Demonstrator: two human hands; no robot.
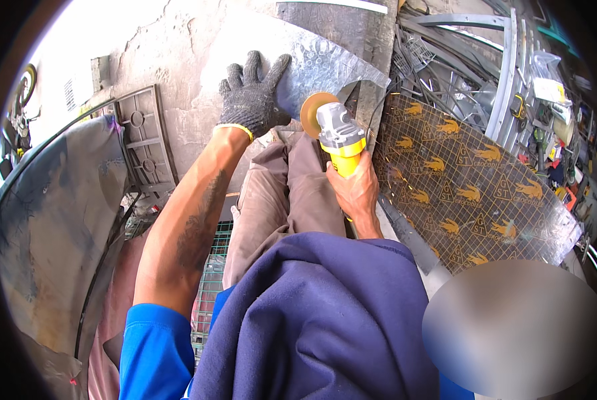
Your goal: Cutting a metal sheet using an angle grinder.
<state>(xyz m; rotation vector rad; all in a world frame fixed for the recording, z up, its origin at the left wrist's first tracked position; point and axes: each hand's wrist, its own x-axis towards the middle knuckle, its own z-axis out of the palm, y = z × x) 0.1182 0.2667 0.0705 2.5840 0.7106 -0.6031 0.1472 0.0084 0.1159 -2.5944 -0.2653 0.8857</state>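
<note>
Sheet-metal panel [312, 63] lies beyond the knees [272, 159]; judged light, springy, slick, sharp-edged; best held flat on its broad face, clear of edges. Gloved left hand [253, 97] rests there, fingers spread. Bare right hand [356, 190] clenches an angle grinder [339, 128], disc [308, 115] at the near edge. Clear plastic bag [546, 69], right: contents indistinct.

The disc [310, 115] of the yellow-and-grey grinder [342, 127] stands just beside the left grip [252, 100] and obstructs the direct path to the right grip [356, 190]. Passage is available over the metal sheet [318, 50] beyond the left grip's fingertips, and above the patterned panel [468, 180] right of the right grip. Metal framing [505, 80] obstructs the far right; a barred frame [157, 130] obstructs the left; the person's legs [272, 180] block the near side.
</note>
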